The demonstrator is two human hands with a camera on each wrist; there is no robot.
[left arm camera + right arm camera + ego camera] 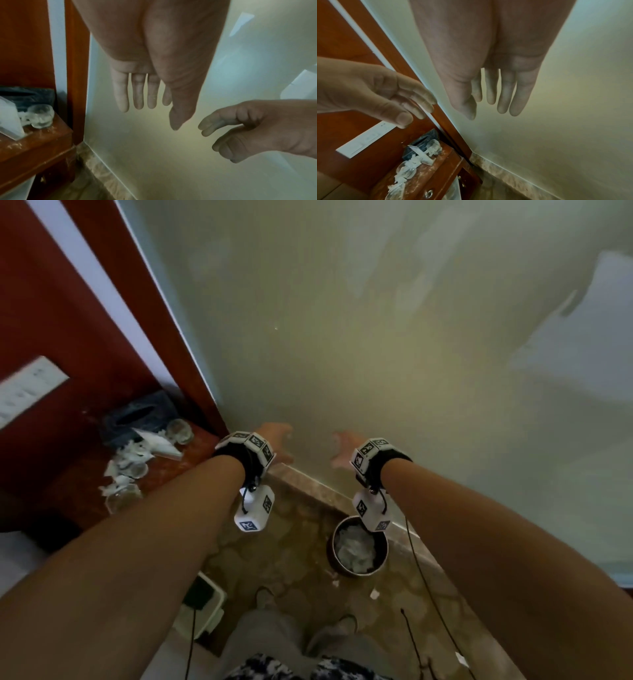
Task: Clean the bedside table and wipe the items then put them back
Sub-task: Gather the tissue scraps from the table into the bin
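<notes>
- The table (191, 453) stands at the left of the scene, tucked into the corner where the red wood panel meets the pale wall; its brown top is strewn with white scraps and dust.
- On it, from far to near: a dark tissue box (137, 417) at the back, a glass (180, 431) just to the right of the box, torn white paper (150, 446) in the middle, and two more glasses (135, 470) nearer the front edge (one of them looks to be lying on its side, though blur makes this uncertain).
- The row of items runs from the far corner toward the near edge, so the long axis of the clutter points roughly at the person.
- The left hand (275, 441) is the nearer one: it hangs in the air just to the right of the table's far right corner, fingers (137, 94) straight and slightly spread, holding nothing.
- The right hand (344, 448) hovers farther right, in front of the wall, well apart from the table; its fingers (503, 94) are also straight, spread and empty.
- From both hands the items lie to the left and below, so in my judgement the coming reach goes leftward and down, and the left hand has the shorter way.
- A round bin (359, 546) with crumpled white stuff stands on the floor (291, 542) below the right wrist, near the wall.
</notes>
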